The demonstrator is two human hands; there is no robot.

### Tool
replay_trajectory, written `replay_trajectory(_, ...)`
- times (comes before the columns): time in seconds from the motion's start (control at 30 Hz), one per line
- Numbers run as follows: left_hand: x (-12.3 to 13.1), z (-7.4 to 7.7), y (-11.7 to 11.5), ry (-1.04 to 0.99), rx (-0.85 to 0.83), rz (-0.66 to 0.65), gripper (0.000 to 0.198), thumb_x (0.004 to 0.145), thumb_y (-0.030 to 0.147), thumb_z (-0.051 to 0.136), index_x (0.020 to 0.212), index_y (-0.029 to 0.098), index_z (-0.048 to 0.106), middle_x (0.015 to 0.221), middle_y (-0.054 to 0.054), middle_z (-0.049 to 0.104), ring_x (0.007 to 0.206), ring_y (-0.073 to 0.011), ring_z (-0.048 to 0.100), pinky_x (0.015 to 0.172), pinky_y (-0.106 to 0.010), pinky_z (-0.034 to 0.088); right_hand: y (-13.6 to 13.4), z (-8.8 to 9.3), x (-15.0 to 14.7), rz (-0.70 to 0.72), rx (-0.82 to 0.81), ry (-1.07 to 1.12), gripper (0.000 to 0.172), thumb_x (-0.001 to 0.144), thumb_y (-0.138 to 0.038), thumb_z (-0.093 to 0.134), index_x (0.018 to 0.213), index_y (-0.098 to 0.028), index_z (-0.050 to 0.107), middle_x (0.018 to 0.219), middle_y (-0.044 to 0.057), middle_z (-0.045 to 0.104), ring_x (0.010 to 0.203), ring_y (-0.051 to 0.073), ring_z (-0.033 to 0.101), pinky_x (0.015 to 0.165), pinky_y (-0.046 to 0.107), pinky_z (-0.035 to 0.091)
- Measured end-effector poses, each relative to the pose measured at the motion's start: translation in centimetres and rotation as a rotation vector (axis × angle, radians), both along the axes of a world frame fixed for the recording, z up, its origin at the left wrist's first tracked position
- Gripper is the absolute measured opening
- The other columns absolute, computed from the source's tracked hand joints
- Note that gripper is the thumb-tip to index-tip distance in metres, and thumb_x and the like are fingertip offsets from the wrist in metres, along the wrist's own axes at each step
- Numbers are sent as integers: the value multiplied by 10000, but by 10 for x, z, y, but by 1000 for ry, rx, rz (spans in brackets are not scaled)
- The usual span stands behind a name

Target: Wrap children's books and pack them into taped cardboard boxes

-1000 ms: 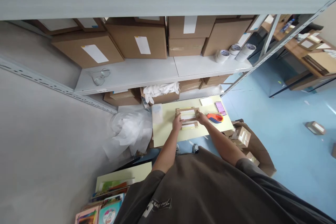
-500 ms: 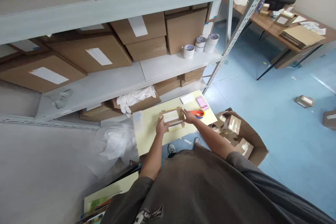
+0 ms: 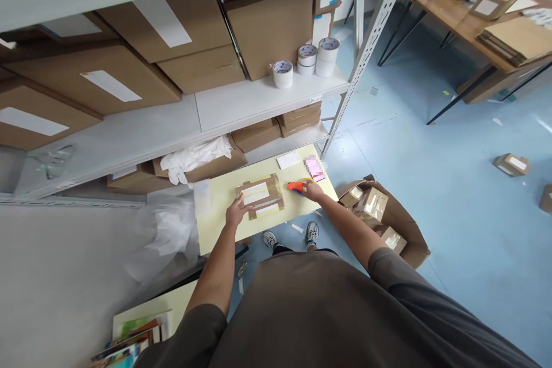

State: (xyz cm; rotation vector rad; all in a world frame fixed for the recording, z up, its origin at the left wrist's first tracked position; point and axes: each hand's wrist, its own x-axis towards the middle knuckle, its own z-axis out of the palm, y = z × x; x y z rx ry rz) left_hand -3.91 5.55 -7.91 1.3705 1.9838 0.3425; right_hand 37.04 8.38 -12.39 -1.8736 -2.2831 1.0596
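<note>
Storeroom seen from above, with grey metal shelves [image 3: 259, 104] full of brown cartons and a few tape rolls [image 3: 307, 58] beyond the hands. Below them a person stands at a low, pale yellow table [image 3: 219, 229].

Between the hands lies a small cardboard box [image 3: 260, 196]. It rests flat on the table with its flaps down, two white labels on top and shiny strips across the top that look like tape. The left hand [image 3: 236, 211] rests open against the box's near left corner, steadying it. The right hand [image 3: 314, 190] is off the box, to its right, laid over an orange tape dispenser [image 3: 295, 186]. Whether the fingers grip it is too small to tell.

Just beyond the right hand lie a pink item [image 3: 315, 168] and a white card [image 3: 288, 160]. Further right, on the blue floor, a large open carton [image 3: 414, 241] holds several similar small boxes, already sealed and labelled.

Judging by this, the box is closed and labelled, with more taping possibly left.
</note>
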Motion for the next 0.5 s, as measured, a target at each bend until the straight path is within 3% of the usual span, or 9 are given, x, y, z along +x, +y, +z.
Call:
replay_trajectory(0.1, 0, -4, -1, -27, -2, 23, 880, 741, 384, 976, 1543, 290, 627, 1563, -60, 634, 1505, -347, 531, 1233, -431, 454, -11, -17, -9, 0, -72, -40, 480, 937, -266, 678, 1408, -175, 668, 1332, 163, 739, 1193, 321, 691, 1015, 379, 519)
replay_trajectory(0.27, 0, -4, -2, -78, 15, 61, 915, 691, 327, 1013, 1527, 261, 646, 1528, -81, 661, 1472, -368, 566, 1212, -443, 476, -17, -37, -27, -39, -109, -157, 595, 982, -369, 662, 1496, -89, 553, 1508, 258, 610, 1392, 364, 574, 1140, 421, 439)
replay_trajectory(0.37, 2, -1, -3, -87, 9, 56, 928, 690, 312, 1020, 1534, 249, 638, 1543, -86, 650, 1454, -383, 578, 1193, -438, 484, -9, -40, -29, -49, -125, -177, 541, 1005, -339, 622, 1475, -83, 542, 1435, 270, 658, 1345, 358, 612, 1129, 437, 442)
replay_trajectory(0.5, 3, -1, -5, -80, -10, 40, 943, 712, 373, 1008, 1561, 283, 607, 1614, -77, 580, 1487, -360, 548, 1200, -405, 461, 0, -30, -18, -132, -153, -113, 443, 1047, -331, 529, 1440, -128, 538, 1286, 245, 725, 1177, 357, 699, 988, 435, 509)
